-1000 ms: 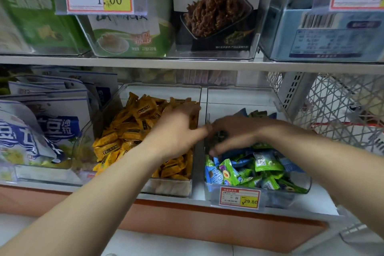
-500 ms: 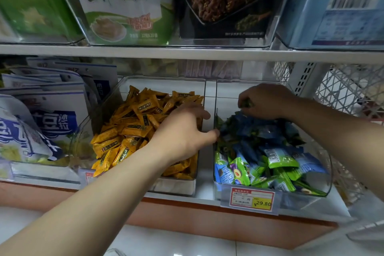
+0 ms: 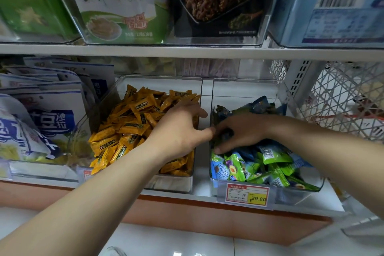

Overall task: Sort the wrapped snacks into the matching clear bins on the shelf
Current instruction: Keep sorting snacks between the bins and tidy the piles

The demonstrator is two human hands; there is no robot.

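1. On the lower shelf (image 3: 201, 192), the right bin (image 3: 295, 194) is a clear hard-plastic box with rounded corners. It holds the blue and green snacks (image 3: 270, 158), small glossy, crinkled pillow packets with crimped ends.
2. Our right hand (image 3: 243, 133) lies inside the right bin at its left wall, palm down on the heap. Its fingers (image 3: 217, 149) curl down among dark packets there, and we cannot tell whether they grip one.
3. Just left of the right bin stands the left bin (image 3: 172, 184), equally clear and straight-walled. It is heaped with yellow snacks (image 3: 128, 131) in flat oblong foil wrappers with dark labels.
4. Our left hand (image 3: 178, 131) rests over those yellow snacks on the side nearest the right bin. Its fingers (image 3: 195, 110) are spread and loosely bent, gripping nothing we can see, and its thumb reaches across the gap towards the right hand.
5. On the right bin's front hangs a red-bordered price tag (image 3: 247, 194) with a yellow field reading 29.80.
6. Right of the right bin is a white wire basket (image 3: 342, 100); well to its left lie soft blue and white bags (image 3: 52, 118).
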